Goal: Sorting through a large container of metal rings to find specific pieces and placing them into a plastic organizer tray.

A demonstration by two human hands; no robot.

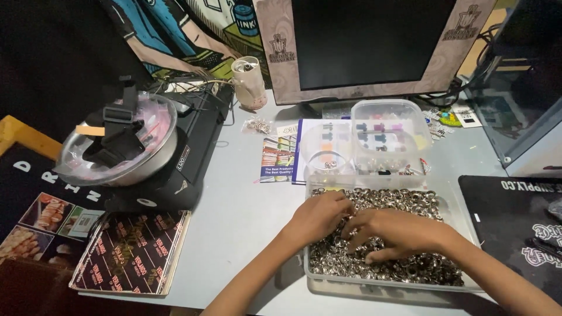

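My left hand and right hand rest in the tray, fingers spread on eyelets. Advice: sift gently, keeping both hands inside the tray.

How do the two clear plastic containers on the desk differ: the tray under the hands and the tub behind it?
The tray is wide, shallow and heaped with small silver metal rings; the tub is smaller, taller and holds only a few small parts. Both hands, left and right, dig in the tray; the tub stands untouched. Both are clear, open-topped plastic.
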